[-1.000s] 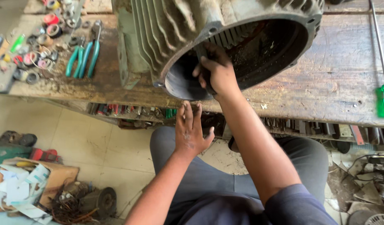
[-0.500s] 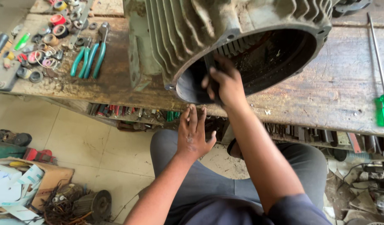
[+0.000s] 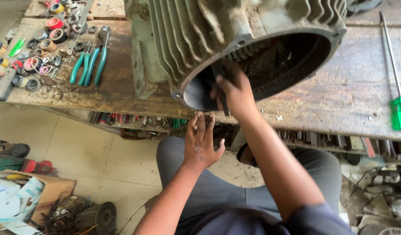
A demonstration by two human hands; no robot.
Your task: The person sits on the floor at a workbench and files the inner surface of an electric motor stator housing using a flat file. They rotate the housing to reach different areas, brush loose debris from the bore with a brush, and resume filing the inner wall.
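The big finned motor housing point(image 3: 235, 39) is sitting at the near edge of the wooden workbench point(image 3: 339, 100), open end facing the person. The right hand point(image 3: 235, 89) is reaching into the bore, gripping a thin dark strip point(image 3: 221, 93). The left hand point(image 3: 199, 141) is hanging open, fingers spread, just below the bench edge. Looks like early-to-mid work inside; the bore is mostly hollow. Pliers point(image 3: 89, 65) and a green screwdriver point(image 3: 398, 100) are lying well apart, so there's plenty of room.

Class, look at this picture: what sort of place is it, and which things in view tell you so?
Probably a motor repair workshop. A big finned motor housing lies on a worn wooden workbench, with green-handled pliers and a green-handled screwdriver nearby.
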